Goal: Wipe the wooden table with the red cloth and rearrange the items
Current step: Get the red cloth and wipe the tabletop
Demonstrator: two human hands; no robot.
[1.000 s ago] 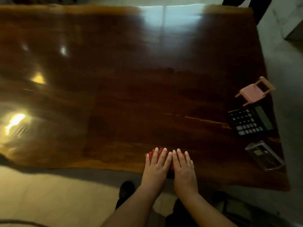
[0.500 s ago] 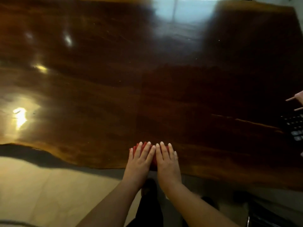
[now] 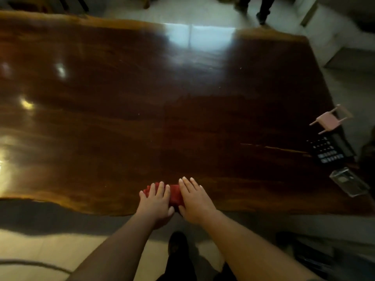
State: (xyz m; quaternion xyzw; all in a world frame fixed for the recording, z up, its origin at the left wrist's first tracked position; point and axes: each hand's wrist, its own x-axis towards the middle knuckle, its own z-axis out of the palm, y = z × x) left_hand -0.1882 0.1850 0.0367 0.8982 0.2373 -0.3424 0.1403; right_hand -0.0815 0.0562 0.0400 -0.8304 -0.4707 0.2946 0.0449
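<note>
A red cloth (image 3: 176, 194) lies bunched at the near edge of the dark glossy wooden table (image 3: 182, 110). My left hand (image 3: 157, 201) and my right hand (image 3: 195, 200) both press flat on it, fingers stretched forward, with a strip of cloth showing between them. Most of the cloth is hidden under my palms. Along the table's right edge sit a small pink toy chair (image 3: 329, 119), a black calculator (image 3: 330, 148) and a clear plastic box (image 3: 349, 182).
The table's near edge is wavy and runs just behind my wrists. Pale floor tiles and my dark shoes (image 3: 178, 243) show below. Someone's legs (image 3: 263, 9) stand beyond the far edge. A grey step or ledge (image 3: 345, 55) lies at the upper right.
My hands have drawn a little apart on the cloth, showing red between them. The view has swung back right and pulled out, bringing the chair, calculator and box fully into sight.
</note>
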